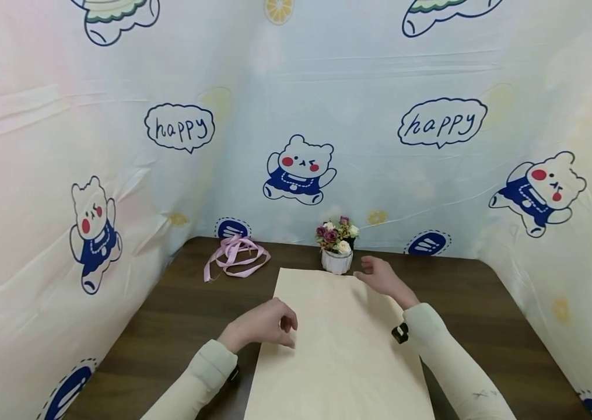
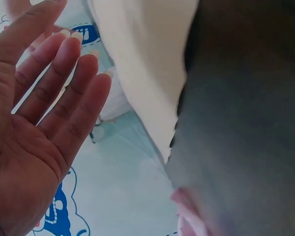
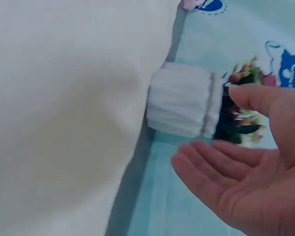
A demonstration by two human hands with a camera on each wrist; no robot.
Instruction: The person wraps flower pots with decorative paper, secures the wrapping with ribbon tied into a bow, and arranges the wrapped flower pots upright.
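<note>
A long sheet of cream paper (image 1: 340,350) lies flat on the dark wooden table. Over its left part hovers my left hand (image 1: 263,322), fingers loosely bent; in the left wrist view the palm (image 2: 24,152) holds nothing. My right hand (image 1: 381,279) is above the paper's far right corner, thumb and fingers apart. Just left of it stands a white pot (image 1: 336,262) with artificial flowers (image 1: 330,234), behind the sheet's far edge. The right wrist view shows the thumb and fingers in front of the white pot (image 3: 179,101), with no grip on it visible.
A loosely coiled pink ribbon (image 1: 231,249) lies at the table's back left. Bare dark tabletop (image 1: 474,326) shows on both sides of the paper. Printed cloth (image 1: 296,87) with cartoon bears hangs around the back and both sides.
</note>
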